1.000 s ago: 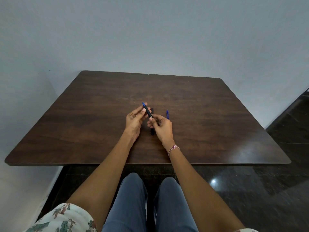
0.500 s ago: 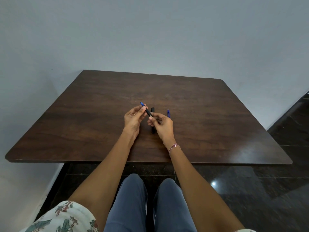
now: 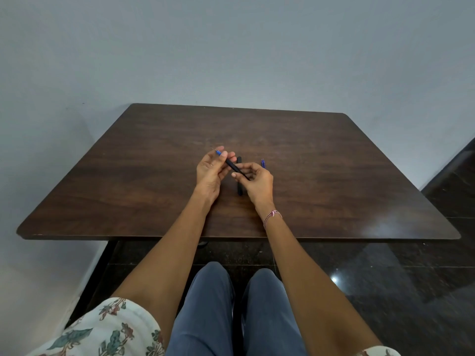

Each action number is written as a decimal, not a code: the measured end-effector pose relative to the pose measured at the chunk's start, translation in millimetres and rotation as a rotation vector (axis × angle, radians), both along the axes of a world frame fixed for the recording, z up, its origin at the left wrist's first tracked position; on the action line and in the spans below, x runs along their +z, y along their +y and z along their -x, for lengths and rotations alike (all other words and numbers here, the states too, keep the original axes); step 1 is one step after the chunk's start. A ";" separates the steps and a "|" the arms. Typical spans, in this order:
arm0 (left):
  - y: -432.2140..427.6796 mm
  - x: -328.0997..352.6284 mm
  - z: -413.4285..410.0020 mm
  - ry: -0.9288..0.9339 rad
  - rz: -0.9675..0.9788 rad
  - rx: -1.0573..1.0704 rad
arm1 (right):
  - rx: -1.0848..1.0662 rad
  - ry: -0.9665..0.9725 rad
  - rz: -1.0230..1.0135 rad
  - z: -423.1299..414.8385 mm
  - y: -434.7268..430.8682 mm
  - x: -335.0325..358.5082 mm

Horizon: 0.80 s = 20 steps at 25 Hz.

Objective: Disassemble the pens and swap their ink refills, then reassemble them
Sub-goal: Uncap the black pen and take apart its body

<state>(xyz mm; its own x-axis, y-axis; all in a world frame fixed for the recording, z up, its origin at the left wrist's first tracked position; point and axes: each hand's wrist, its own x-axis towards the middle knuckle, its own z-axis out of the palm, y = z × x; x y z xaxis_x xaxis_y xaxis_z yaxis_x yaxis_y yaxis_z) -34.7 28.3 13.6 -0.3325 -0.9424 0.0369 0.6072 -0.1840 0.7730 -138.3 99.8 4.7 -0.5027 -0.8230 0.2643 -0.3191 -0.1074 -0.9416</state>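
Both hands hold one black pen [image 3: 234, 168] above the middle of the dark wooden table [image 3: 334, 181]. My left hand [image 3: 209, 170] pinches its far end, where a blue refill tip [image 3: 218, 152] sticks out past the fingers. My right hand [image 3: 257, 182] grips the near end of the barrel. A second black pen part [image 3: 239, 187] lies on the table between the hands, partly hidden by them. A blue refill [image 3: 263, 163] lies on the table just beyond my right hand, mostly hidden by it.
A pale wall runs behind and to the left of the table. The near table edge [image 3: 231, 237] crosses above my forearms, with my knees below it. Dark glossy floor lies to the right.
The blue tip and my left hand have shifted left and slightly away from me. The held pen lies flatter. The parts on the table have not moved.
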 end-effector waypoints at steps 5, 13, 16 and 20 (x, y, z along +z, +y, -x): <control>0.8 -1.0 -2.2 0.030 -0.008 -0.104 | -0.028 -0.016 0.011 1.7 -1.3 -2.0; 3.9 3.7 1.7 -0.013 -0.007 0.025 | -0.027 -0.008 0.059 3.6 -5.7 -6.2; 3.1 3.2 1.6 -0.004 -0.013 0.006 | -0.031 -0.016 0.067 3.8 -5.6 -6.0; 1.9 1.9 1.1 -0.011 -0.014 -0.028 | -0.033 -0.018 0.063 4.3 -5.5 -6.2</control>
